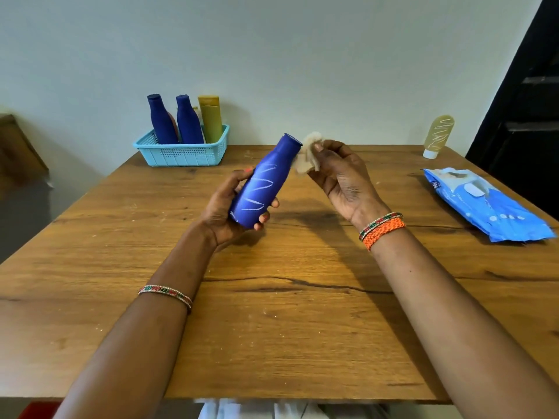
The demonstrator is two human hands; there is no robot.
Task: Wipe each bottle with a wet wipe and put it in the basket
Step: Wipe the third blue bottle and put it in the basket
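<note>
Pinching the crumpled wet wipe [308, 155] between thumb and fingertips, my right hand [341, 179] holds it against the neck of the blue bottle [263, 182], just below the cap end. My left hand [230, 207] is wrapped round the lower body of that bottle, thumb on the near side, fingers curled under its base, so both hands are closed on something and neither is free.

The bottle is held above the wooden table [272, 328], tilted: its long axis runs from the base in my left palm up and away to the right, cap end pointing toward the right fingers. White zigzag scribbles show along the side facing me, and they lie down-left of the wipe, toward my left hand. So I judge the wiping has hardly reached the marked part, and the next stroke should travel along the axis from the neck toward the base, with the right hand nearest to do it.

Beyond my left fingers, at the far edge, the light blue basket [181, 149] already holds two blue bottles [175, 122] and an olive-yellow one [210, 119], upright. Far off to the right of my right fingers stands a scribbled yellow tube [438, 136] on its white cap, not yet wiped, and nearer lies the blue wet wipe pack [484, 204].
</note>
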